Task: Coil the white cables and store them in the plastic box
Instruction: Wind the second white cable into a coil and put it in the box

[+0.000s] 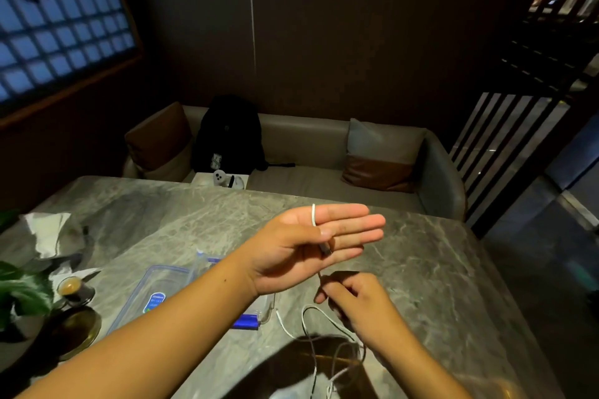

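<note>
The left hand (311,246) is raised flat above the table (437,285), fingers straight and together, thumb pressing the plug end of a white cable (313,214) against the fingers; one turn of cable runs over the top edge of the index finger, so the hand serves as the form for a coil while pinning the cable's end. The right hand (353,296) sits lower and nearer the person, fingers curled around the same cable just below the left palm, seemingly feeding it upward for the next wrap. From there the cable trails down in loose loops (324,327) over the table edge toward the person's lap, where it tangles with what may be a second strand; how many cables there are cannot be told. The box (155,288), clear plastic with blue clips, lies on the table under the left forearm; it is partly hidden, and whether it holds anything cannot be told from the part that shows. Judging from this, the task is at an early stage: barely one turn is wound, most of the cable is slack, and the winding and storing in the box are yet to be done.
</note>
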Tool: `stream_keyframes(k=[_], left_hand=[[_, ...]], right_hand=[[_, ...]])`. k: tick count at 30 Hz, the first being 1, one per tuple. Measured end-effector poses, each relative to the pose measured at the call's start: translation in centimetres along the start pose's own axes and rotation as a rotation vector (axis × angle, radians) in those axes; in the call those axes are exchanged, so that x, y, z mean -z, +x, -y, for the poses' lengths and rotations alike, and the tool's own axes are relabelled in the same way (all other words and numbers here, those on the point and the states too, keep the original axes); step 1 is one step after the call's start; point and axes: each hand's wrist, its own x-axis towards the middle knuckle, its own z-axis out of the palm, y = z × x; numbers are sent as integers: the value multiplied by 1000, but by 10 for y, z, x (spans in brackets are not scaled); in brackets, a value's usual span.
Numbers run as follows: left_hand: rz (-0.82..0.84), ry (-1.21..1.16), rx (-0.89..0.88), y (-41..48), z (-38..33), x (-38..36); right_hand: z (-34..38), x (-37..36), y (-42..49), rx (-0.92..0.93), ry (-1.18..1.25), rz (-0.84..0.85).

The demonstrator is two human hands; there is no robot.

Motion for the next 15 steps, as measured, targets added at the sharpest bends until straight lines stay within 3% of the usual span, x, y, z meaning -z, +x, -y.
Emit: stream_keyframes(k=[4,15], left_hand=[[-69,24,16,3,5,16],[-137,31,115,12,26,41]], right_hand=[[3,-6,-5,113,-57,64],[10,16,-8,104,-65,123]])
